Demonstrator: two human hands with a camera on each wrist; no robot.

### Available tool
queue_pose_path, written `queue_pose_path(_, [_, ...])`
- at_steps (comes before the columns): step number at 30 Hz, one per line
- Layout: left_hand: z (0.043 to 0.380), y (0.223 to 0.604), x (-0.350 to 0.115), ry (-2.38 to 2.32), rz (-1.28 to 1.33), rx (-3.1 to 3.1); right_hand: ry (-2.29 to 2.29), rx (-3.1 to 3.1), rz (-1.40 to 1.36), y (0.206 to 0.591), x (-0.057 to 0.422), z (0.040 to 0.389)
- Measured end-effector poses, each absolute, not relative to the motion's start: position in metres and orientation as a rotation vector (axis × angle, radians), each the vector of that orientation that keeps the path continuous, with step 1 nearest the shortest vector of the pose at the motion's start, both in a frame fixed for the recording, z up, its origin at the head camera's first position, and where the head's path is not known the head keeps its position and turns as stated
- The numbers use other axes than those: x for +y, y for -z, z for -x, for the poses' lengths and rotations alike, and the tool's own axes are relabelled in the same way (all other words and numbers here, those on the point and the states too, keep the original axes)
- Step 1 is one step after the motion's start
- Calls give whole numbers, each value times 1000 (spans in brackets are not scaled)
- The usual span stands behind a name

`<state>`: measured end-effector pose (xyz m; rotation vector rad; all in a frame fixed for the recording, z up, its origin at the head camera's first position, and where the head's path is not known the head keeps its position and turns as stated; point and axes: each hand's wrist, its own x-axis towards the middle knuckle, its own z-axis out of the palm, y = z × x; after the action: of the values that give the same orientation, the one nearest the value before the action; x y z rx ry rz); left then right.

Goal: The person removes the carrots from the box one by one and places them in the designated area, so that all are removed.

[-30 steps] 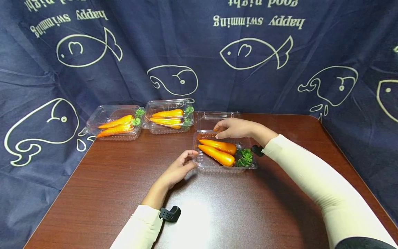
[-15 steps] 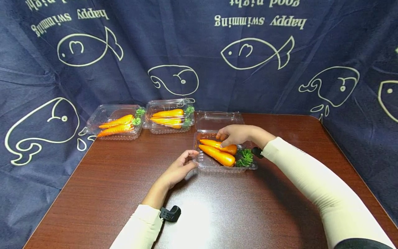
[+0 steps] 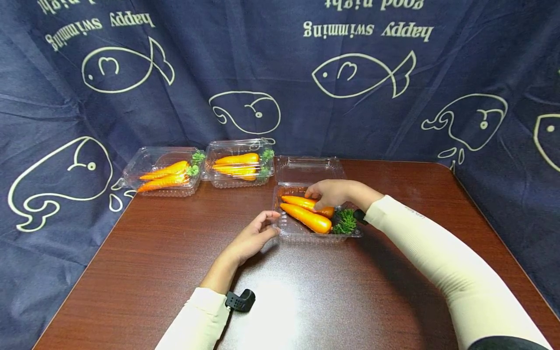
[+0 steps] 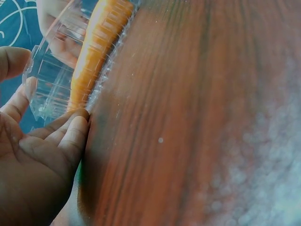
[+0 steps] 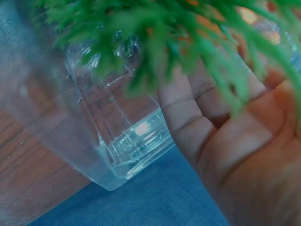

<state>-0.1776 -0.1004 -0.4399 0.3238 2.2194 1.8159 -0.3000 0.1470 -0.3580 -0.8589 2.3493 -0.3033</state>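
Note:
Two orange carrots with green tops lie in a clear plastic clamshell container (image 3: 302, 238), its lid (image 3: 310, 170) folded back. My right hand (image 3: 334, 192) reaches into it and grips the farther carrot (image 3: 294, 200), thumb on the near side and fingers behind. The nearer carrot (image 3: 308, 218) lies beside it. Green leaves (image 5: 155, 33) partly cover the right fingers in the right wrist view. My left hand (image 3: 251, 238) holds the container's left end, fingertips at its rim and lower wall, as the left wrist view shows with the hand (image 4: 37, 160) close to the tabletop.
Two lidded clear containers, a left one (image 3: 183, 190) and a middle one (image 3: 238, 183), each with carrots inside, stand at the back left of the brown wooden table (image 3: 175, 243). A dark blue printed curtain (image 3: 288, 63) hangs behind the table.
My right hand has come down from above the container near the lid onto the farther carrot, moving slightly right and toward me. The left hand has stayed at the container's left end.

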Motion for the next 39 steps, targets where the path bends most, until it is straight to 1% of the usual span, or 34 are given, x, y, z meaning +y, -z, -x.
queue_pose_path(21, [179,440,-99,-1793,-336,2220,163,2393,877,357,144,298])
queue_pose_path(30, [179,440,-99,-1802,-336,2221,201,2425,956,347,146,300])
queue_pose_path(39, [178,440,-100,-1795,-332,2224,222,2446,972,333,150,301])
